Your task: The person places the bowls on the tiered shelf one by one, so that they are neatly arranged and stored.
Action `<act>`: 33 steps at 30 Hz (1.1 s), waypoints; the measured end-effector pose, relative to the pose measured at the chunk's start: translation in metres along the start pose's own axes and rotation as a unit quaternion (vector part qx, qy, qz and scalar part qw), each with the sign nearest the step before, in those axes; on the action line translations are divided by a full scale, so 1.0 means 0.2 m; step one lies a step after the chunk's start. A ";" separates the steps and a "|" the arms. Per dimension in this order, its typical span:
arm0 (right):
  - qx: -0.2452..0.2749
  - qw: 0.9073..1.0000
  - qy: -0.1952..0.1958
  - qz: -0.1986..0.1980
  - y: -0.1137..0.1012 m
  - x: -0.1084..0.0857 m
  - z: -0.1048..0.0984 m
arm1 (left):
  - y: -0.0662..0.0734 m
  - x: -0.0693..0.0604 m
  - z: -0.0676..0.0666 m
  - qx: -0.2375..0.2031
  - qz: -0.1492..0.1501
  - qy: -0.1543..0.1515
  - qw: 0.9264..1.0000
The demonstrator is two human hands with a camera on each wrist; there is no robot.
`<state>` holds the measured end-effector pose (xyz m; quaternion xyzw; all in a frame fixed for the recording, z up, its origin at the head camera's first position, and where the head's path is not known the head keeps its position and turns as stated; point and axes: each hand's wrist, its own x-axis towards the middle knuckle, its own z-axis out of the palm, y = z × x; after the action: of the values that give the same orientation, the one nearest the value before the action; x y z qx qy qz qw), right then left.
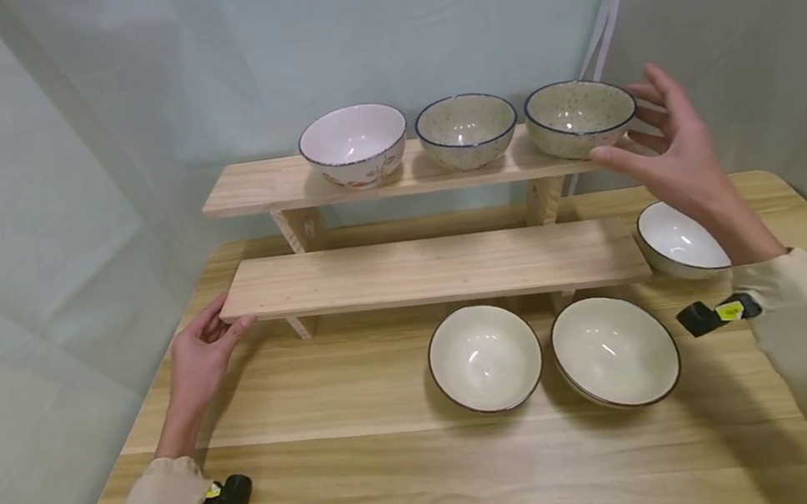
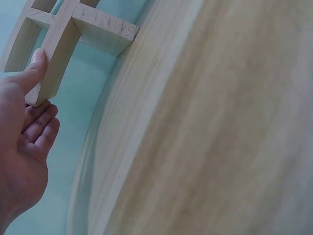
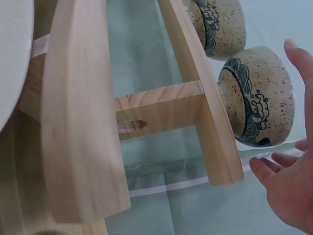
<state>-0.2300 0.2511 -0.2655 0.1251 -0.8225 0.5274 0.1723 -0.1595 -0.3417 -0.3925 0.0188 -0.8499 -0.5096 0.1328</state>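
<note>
My left hand (image 1: 198, 353) grips the left end of the lower board of a two-tier wooden shelf (image 1: 421, 271); in the left wrist view the thumb lies on one face of the board and the fingers curl behind it. At the right end of the top board, my right hand (image 1: 682, 150) is spread beside a speckled bowl with a blue rim (image 1: 579, 142). The right wrist view shows a gap between that hand and the bowl's patterned side (image 3: 266, 98). A second speckled bowl (image 1: 471, 155) and a white bowl with a leaf pattern (image 1: 359, 172) stand to its left.
Two cream bowls with brown rims, the left one (image 1: 485, 360) and the right one (image 1: 616, 352), sit on the wooden table (image 1: 372, 491) before the shelf. Another white bowl (image 1: 682, 243) stands by the shelf's right end, partly behind my right arm. Pale curtains (image 1: 421, 23) hang behind.
</note>
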 end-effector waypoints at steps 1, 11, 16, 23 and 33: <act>0.002 1.000 0.006 -0.007 0.00 -0.01 -0.01 | 0.00 0.00 0.00 0.000 0.000 0.001 1.000; 0.082 0.992 0.032 -0.090 0.01 -0.18 -0.06 | 0.00 0.01 0.00 -0.002 -0.003 0.003 1.000; 0.154 0.979 0.012 -0.131 0.04 -0.27 -0.08 | 0.01 0.01 0.00 0.002 -0.002 0.003 1.000; 0.184 0.970 -0.024 -0.157 0.11 -0.41 -0.10 | 0.01 0.00 0.00 0.006 -0.002 0.003 1.000; 0.181 0.970 -0.060 -0.152 0.18 -0.61 -0.14 | 0.00 0.00 0.00 0.006 -0.009 0.005 1.000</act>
<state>-0.1282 0.2933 -0.3353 0.3088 -0.6938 0.6265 0.1755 -0.1592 -0.3410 -0.3921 0.0292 -0.8519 -0.5058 0.1321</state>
